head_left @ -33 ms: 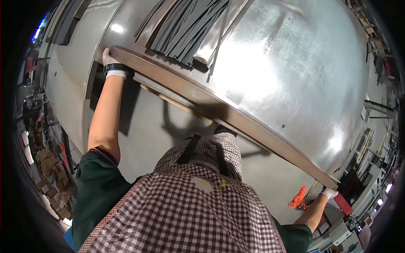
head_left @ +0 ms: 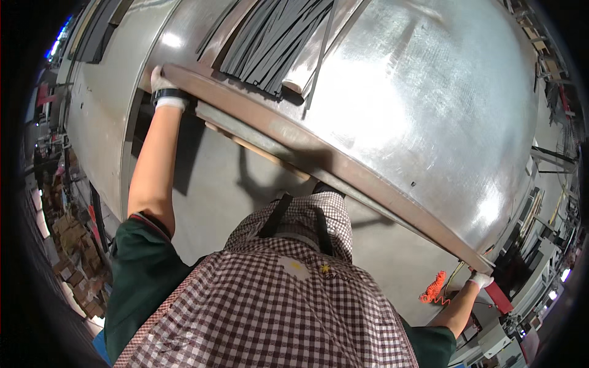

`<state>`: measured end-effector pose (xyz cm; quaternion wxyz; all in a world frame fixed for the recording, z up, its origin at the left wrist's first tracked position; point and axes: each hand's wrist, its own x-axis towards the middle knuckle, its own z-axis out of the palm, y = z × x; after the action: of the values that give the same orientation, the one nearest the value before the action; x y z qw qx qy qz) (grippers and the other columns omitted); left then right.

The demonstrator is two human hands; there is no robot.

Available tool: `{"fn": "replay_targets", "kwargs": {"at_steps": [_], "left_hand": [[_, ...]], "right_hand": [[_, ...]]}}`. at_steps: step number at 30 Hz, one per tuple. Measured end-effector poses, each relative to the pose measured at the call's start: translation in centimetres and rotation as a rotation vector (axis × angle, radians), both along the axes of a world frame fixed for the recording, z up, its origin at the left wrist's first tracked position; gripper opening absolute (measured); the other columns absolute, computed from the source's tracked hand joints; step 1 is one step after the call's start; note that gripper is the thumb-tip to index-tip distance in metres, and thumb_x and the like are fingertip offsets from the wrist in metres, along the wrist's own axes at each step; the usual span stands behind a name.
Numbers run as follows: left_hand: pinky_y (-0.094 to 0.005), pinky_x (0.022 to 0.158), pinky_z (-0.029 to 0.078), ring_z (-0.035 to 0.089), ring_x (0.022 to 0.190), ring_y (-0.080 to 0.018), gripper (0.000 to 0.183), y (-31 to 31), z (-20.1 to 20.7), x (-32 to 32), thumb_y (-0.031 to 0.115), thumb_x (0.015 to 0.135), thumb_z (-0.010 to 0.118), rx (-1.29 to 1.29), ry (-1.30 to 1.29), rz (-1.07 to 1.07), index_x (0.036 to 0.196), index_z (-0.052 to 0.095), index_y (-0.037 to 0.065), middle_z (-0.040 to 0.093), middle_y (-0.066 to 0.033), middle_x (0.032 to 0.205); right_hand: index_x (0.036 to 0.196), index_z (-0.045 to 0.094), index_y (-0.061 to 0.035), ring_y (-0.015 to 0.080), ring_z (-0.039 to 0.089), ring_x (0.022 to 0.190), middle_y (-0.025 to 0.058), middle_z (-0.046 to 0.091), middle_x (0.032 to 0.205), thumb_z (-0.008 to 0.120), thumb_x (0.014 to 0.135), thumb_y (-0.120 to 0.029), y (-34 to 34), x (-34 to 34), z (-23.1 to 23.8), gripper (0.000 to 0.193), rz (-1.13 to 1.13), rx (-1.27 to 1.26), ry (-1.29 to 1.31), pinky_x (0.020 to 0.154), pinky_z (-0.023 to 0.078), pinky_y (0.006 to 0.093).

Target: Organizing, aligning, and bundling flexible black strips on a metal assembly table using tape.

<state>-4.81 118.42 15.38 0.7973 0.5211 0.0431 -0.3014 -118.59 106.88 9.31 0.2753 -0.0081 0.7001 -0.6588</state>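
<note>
A long, narrow brownish strip (head_left: 276, 126) lies along the near edge of a shiny metal-topped table (head_left: 466, 122), slanting from upper left to lower right. At its left end, my left hand (head_left: 161, 83), in a white glove with a dark band at the wrist, grips the strip, its fingers partly hidden. Far out at the lower right, my right hand (head_left: 483, 279), also white-gloved, holds the other end; its fingertips are too small to make out. Both arms are stretched wide.
Dark thin strips (head_left: 264, 46) lie in a pile on the table beside a pale rolled or folded sheet (head_left: 300, 76). A pale table (head_left: 98, 129) adjoins on the left. An orange coiled hose (head_left: 434, 287) hangs near my right forearm. Stacked brown pieces (head_left: 76, 260) stand at far left.
The strip has tilted or shifted slightly away from me, and more of the grey ledge under it shows. Both hands stay at its ends.
</note>
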Motion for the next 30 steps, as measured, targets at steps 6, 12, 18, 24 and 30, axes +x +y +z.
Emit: {"fn": "replay_targets", "kwargs": {"at_steps": [6, 12, 18, 24, 30], "left_hand": [[-0.0522, 0.102, 0.041, 0.054, 0.117, -0.0404, 0.056, -2.9, -3.6, 0.9, 0.045, 0.093, 0.038, -0.025, 0.064, -0.001, 0.123, 0.055, 0.001, 0.057, -0.0211, 0.128], [-0.0516, 0.101, 0.042, 0.056, 0.112, -0.0411, 0.058, -4.0, -1.2, 0.8, 0.047, 0.091, 0.042, 0.156, -0.039, 0.114, 0.124, 0.055, 0.001, 0.060, -0.0216, 0.123], [-0.0532, 0.105, 0.040, 0.053, 0.119, -0.0432, 0.060, -2.5, 1.1, 1.3, 0.046, 0.092, 0.038, 0.031, -0.017, 0.136, 0.128, 0.052, 0.000, 0.056, -0.0227, 0.131], [-0.0536, 0.104, 0.039, 0.052, 0.120, -0.0417, 0.061, -3.3, 2.7, -0.8, 0.049, 0.092, 0.038, -0.013, 0.015, 0.158, 0.130, 0.053, 0.002, 0.055, -0.0215, 0.133], [-0.0536, 0.102, 0.040, 0.054, 0.116, -0.0424, 0.059, -4.5, 0.7, 2.0, 0.048, 0.090, 0.041, 0.086, 0.002, 0.129, 0.125, 0.055, 0.003, 0.058, -0.0209, 0.128]], "right_hand": [[0.141, 0.048, -0.0027, 0.0401, 0.046, 0.131, 0.0181, 0.050, 0.142, 0.035, 0.095, -0.055, 0.6, -7.6, 1.8, 0.071, 0.108, 0.005, 0.065, 0.111, 0.035, 0.0502], [0.137, 0.052, -0.0015, 0.0370, 0.056, 0.122, 0.0171, 0.057, 0.135, 0.027, 0.096, -0.049, -3.5, -1.2, 3.1, 0.067, 0.111, 0.093, 0.186, 0.107, 0.040, 0.0483], [0.136, 0.054, -0.0061, 0.0344, 0.057, 0.120, 0.0151, 0.058, 0.135, 0.028, 0.097, -0.047, -4.7, 7.3, 5.3, 0.063, 0.112, 0.155, 0.076, 0.103, 0.043, 0.0483], [0.140, 0.048, -0.0027, 0.0350, 0.048, 0.131, 0.0160, 0.052, 0.141, 0.024, 0.098, -0.051, -4.5, 6.7, 5.1, 0.069, 0.140, 0.036, 0.054, 0.110, 0.038, 0.0476], [0.136, 0.053, -0.0060, 0.0355, 0.054, 0.124, 0.0149, 0.057, 0.135, 0.028, 0.096, -0.051, -6.8, 2.0, 3.1, 0.066, 0.157, 0.062, 0.115, 0.100, 0.046, 0.0494]]}}
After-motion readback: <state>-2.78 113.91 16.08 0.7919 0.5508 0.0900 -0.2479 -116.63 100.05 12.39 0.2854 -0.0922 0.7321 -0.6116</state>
